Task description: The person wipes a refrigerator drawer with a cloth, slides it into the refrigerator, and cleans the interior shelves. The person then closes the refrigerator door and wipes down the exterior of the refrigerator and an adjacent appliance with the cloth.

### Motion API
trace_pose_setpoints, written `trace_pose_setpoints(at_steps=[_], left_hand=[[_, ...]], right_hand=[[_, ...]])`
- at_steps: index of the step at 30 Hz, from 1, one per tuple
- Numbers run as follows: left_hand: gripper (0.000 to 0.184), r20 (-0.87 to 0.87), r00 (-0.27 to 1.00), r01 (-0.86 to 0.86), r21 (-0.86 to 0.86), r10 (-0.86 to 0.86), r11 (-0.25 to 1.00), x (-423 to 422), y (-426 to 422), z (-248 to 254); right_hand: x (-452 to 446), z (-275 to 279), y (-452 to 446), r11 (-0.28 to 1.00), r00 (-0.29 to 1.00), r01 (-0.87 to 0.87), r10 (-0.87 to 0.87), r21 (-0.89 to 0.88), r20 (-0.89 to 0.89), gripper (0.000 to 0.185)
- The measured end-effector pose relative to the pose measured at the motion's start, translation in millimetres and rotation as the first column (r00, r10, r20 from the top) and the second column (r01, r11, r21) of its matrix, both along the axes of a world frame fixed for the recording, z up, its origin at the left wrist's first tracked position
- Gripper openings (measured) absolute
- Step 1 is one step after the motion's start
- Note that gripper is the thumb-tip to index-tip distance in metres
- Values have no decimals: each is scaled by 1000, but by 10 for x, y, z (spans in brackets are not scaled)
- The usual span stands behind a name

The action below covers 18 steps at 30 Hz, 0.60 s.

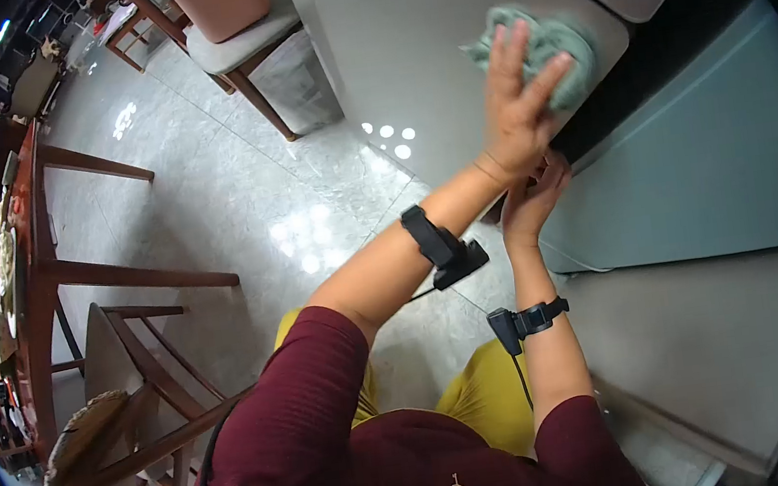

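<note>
My left hand presses a pale green cloth against a grey door panel, near the panel's rounded corner. Its fingers are somewhat spread over the cloth, and the hand is slightly blurred. Below the left wrist, my right hand is at the edge of the same door, with its fingers curled around it. The left wrist partly covers those fingers. A dark gap separates the grey door from a blue-green panel on the right.
A wooden table and a wooden chair stand at the left. At the top, a pink bin sits on a padded chair. Shiny tiled floor lies between. A lower grey panel is at the right.
</note>
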State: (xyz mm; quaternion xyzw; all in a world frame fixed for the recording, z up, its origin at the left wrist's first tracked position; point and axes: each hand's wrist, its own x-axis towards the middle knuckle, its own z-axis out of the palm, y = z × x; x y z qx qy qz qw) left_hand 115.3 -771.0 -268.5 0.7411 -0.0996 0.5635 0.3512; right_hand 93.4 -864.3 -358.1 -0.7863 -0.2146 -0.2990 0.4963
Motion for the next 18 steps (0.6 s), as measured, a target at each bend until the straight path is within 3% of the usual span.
trace_pose_setpoints(at_steps=[1,3,5,7,8,10,14,18], left_hand=[[64,30,1000,1,-45,0,999,25,82,-54],[65,37,999,-3,-127,8,992,74,302,-246],[65,49,998,-15,-192,25,981,109,580,-465],[62,-75,995,-87,-402,62,912,132,871,-695],[62,-68,996,-85,-382,63,920,127,978,-776],[58,-297,953,-236,-624,53,745,121,1156,-921],[52,-318,945,-259,-584,77,769,179,1566,-910],[54,-112,958,-282,-235,262,930,291,2152,-213]], right_hand=[[12,-64,10,993,996,-37,46,110,-82,29],[57,-235,-4,986,997,-8,21,164,-78,29],[104,-353,-10,977,962,47,12,208,-273,30],[137,-396,20,963,967,62,8,261,-256,30],[145,-409,7,973,961,76,-13,217,-277,29],[193,-473,-28,985,965,100,-61,143,-254,25],[179,-420,-71,993,981,102,-91,59,-169,23],[219,-470,-94,993,978,96,-82,66,-191,24]])
